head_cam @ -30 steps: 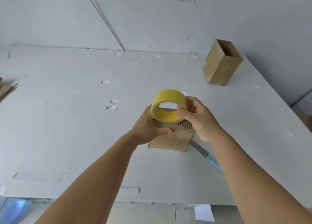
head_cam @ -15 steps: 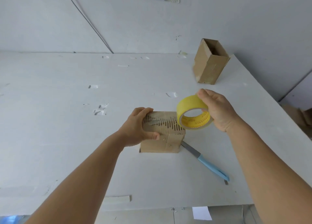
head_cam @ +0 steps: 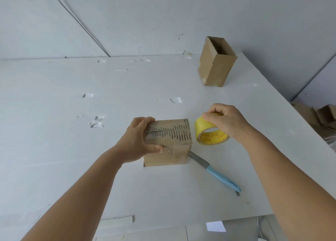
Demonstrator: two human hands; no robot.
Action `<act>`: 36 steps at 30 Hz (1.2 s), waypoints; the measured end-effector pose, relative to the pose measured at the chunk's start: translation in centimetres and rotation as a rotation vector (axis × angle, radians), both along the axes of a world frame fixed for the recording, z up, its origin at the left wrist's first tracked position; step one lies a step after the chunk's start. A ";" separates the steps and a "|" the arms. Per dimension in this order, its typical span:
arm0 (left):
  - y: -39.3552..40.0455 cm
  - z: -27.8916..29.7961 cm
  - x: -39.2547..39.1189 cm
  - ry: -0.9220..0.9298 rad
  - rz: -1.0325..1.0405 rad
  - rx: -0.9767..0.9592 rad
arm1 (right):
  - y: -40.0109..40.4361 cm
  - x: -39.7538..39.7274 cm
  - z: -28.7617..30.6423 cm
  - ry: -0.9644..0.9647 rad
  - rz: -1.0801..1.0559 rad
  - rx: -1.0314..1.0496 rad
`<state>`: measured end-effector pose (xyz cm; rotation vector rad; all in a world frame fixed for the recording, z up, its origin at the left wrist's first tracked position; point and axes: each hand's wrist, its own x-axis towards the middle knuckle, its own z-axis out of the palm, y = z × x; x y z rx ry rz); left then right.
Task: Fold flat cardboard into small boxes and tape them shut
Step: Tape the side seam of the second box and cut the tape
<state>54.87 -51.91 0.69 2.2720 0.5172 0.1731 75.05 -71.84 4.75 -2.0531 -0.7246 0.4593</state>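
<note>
White flat counter (head_cam: 54,150) | small brown cardboard box (head_cam: 169,146) at centre, left hand (head_cam: 138,141) grip around it | right hand (head_cam: 225,121) grip holding yellow tape roll (head_cam: 209,133) just beside box

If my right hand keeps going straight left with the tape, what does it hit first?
Probably the small box your left hand grips; the tape roll in your right hand is just beside its right edge, though depth is unclear.

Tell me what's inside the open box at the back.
The open box shows only dark inner walls; its bottom is hidden, so any contents cannot be seen.
</note>
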 end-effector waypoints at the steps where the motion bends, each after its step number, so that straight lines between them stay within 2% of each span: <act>1: 0.0 0.0 0.0 0.003 -0.001 0.000 | 0.0 0.0 -0.3 0.007 0.001 -0.007; 8: -0.3 0.3 0.0 0.043 -0.012 0.017 | 0.2 -0.5 -2.8 0.052 -0.006 -0.008; 10: -0.4 0.6 0.0 0.079 -0.028 0.075 | 0.4 -0.8 -3.2 0.056 -0.001 0.002; 15: -1.9 1.9 0.7 0.281 -0.135 0.516 | 0.8 -0.9 -3.1 0.030 0.033 0.000; 17: -3.2 2.1 1.9 0.355 -0.213 0.631 | 0.8 -0.8 -3.1 0.028 0.043 -0.002; 22: -6.4 2.1 6.0 0.343 -0.335 0.699 | 0.9 -0.7 -3.2 0.016 0.060 -0.021; 26: -7.0 2.2 8.2 0.324 -0.324 0.788 | 0.8 -0.1 -3.3 0.014 0.114 -0.048; 29: -6.5 1.6 8.2 0.255 -0.274 0.771 | 0.5 0.3 -3.7 0.023 0.135 -0.056; 32: -6.4 0.9 7.7 0.224 -0.241 0.736 | -0.8 0.9 -5.2 0.267 0.117 -0.002; 34: -6.5 0.7 7.7 0.214 -0.236 0.724 | -1.7 1.2 -6.4 0.510 0.103 0.140; 36: -6.6 0.8 7.7 0.202 -0.229 0.714 | -2.0 1.1 -7.0 0.645 0.102 0.278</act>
